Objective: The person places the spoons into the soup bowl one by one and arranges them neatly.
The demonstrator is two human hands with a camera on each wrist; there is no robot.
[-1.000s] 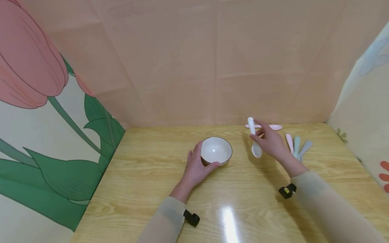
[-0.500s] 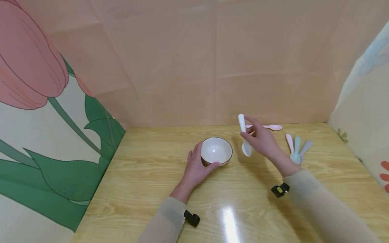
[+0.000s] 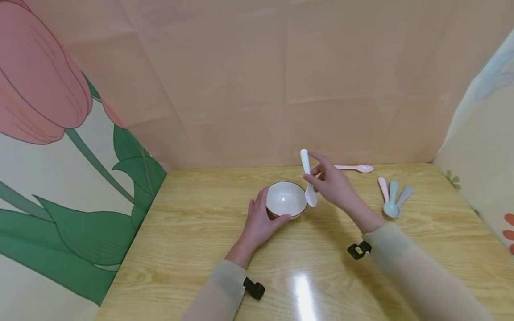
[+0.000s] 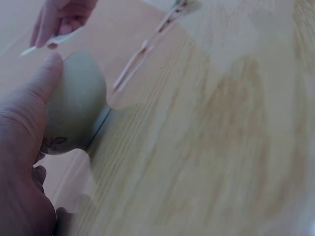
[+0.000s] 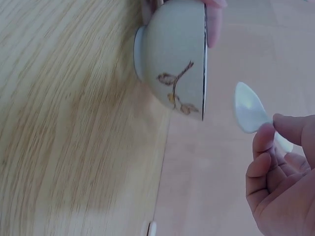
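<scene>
My left hand (image 3: pixel 259 225) holds a small white bowl (image 3: pixel 286 199) with a dark rim, thumb at the near side and fingers along its left. The bowl stands upright on the table. In the right wrist view, the outside of the bowl (image 5: pixel 170 54) shows a brown branch pattern. My right hand (image 3: pixel 331 185) pinches a white spoon (image 3: pixel 304 161) between thumb and fingers, its scoop end pointing down. That scoop overlaps the bowl's right rim in the head view. From the right wrist, the spoon's scoop (image 5: pixel 250 108) appears beyond the rim side, apart from the bowl.
A pink spoon (image 3: pixel 362 169) lies at the table's back edge, behind my right hand. Farther right, several spoons (image 3: pixel 391 208) in pink, green and grey lie fanned with their scoops together. A pink sheet (image 3: pixel 225 89) rises behind the wooden table (image 3: pixel 192 223).
My right hand has moved left with the white spoon, from well right of the bowl to its right rim. My left hand and the bowl have stayed in place.
</scene>
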